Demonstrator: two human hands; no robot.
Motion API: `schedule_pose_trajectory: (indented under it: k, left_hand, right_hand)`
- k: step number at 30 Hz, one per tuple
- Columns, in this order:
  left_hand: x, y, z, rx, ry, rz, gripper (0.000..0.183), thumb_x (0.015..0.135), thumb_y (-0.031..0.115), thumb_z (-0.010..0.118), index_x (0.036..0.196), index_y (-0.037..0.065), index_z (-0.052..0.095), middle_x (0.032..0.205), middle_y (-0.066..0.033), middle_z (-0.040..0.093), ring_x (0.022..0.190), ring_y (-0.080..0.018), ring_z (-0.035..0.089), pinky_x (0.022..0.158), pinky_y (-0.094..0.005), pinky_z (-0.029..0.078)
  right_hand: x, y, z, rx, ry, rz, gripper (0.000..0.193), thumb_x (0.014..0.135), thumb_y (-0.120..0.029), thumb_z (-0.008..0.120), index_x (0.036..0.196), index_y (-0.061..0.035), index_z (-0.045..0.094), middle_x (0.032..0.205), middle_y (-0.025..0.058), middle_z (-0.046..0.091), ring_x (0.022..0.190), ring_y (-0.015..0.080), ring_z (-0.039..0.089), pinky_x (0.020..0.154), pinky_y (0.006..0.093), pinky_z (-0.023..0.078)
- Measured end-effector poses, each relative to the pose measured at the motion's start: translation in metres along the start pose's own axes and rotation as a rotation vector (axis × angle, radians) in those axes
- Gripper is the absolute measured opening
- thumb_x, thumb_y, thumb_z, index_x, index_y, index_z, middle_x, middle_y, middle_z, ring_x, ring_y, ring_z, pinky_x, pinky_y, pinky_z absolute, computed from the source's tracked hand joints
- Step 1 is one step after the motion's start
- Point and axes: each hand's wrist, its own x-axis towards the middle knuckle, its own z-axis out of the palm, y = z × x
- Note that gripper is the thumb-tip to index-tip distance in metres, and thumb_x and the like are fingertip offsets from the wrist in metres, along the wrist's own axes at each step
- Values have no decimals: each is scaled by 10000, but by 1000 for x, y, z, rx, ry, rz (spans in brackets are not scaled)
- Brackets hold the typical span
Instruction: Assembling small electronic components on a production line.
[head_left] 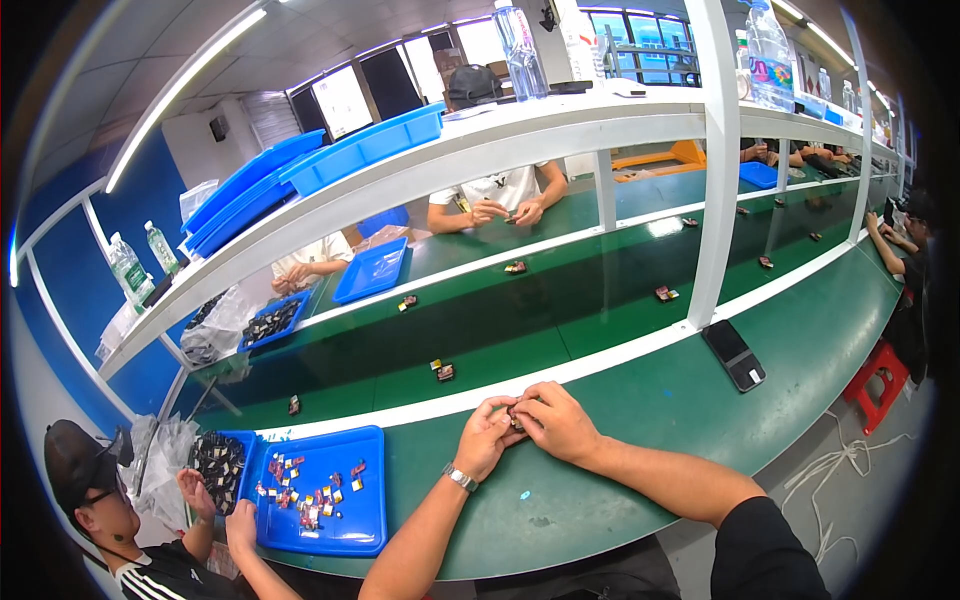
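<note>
My left hand and my right hand meet over the green worktable, just short of the white strip along the belt. Between their fingertips is a small dark part, mostly covered, so its exact kind cannot be made out. Both hands are closed on it, the left from beneath and beside, the right pinching from above. A metal-banded watch sits on my left wrist. Beyond my hands, on the green belt, lies a similar small dark-red piece with a yellow tab.
To the left, a blue tray holds several small red, yellow and white parts; a co-worker's hand touches its edge. A black phone lies right. White posts carry a shelf. A red stool stands right; co-workers sit across.
</note>
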Motion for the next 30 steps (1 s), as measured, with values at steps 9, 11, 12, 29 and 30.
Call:
schedule_pose_trajectory:
  k: [9,11,12,29,30]
  left_hand:
    - [0,0,2,-31,13,8,251,980,61,461,1231,70,460,1162,-75,627,1073,-170,608,942,-364,508]
    - [0,1,3,-31,6,12,249,982,67,464,1231,72,461,1156,-71,628,1069,-168,609,943,-364,508]
    - [-1,1,3,-30,1,18,247,984,73,468,1231,73,461,1151,-67,630,1064,-167,610,944,-364,507]
    - [0,-4,-2,-29,-9,49,231,990,73,463,1221,75,464,1203,-86,601,1079,-191,600,934,-371,510]
    - [0,-4,-2,-33,-15,49,227,990,70,460,1217,75,465,1203,-87,601,1080,-194,597,934,-374,509]
  right_hand:
    - [1,-3,-5,-148,-27,-84,209,723,-32,714,926,-70,679,947,52,598,895,236,587,721,332,529]
    - [-1,-3,-3,-167,-24,-91,197,730,-37,707,922,-68,678,935,47,599,891,229,589,710,326,531]
    - [-2,-3,-2,-184,-21,-100,185,738,-42,699,919,-67,677,922,43,601,887,221,591,698,319,533]
    - [4,-6,0,-205,54,-137,115,735,-55,705,833,-45,647,933,68,590,858,238,584,696,347,520]
    - [4,-6,0,-173,61,-109,120,732,-57,712,827,-42,640,945,72,589,864,243,585,695,348,519]
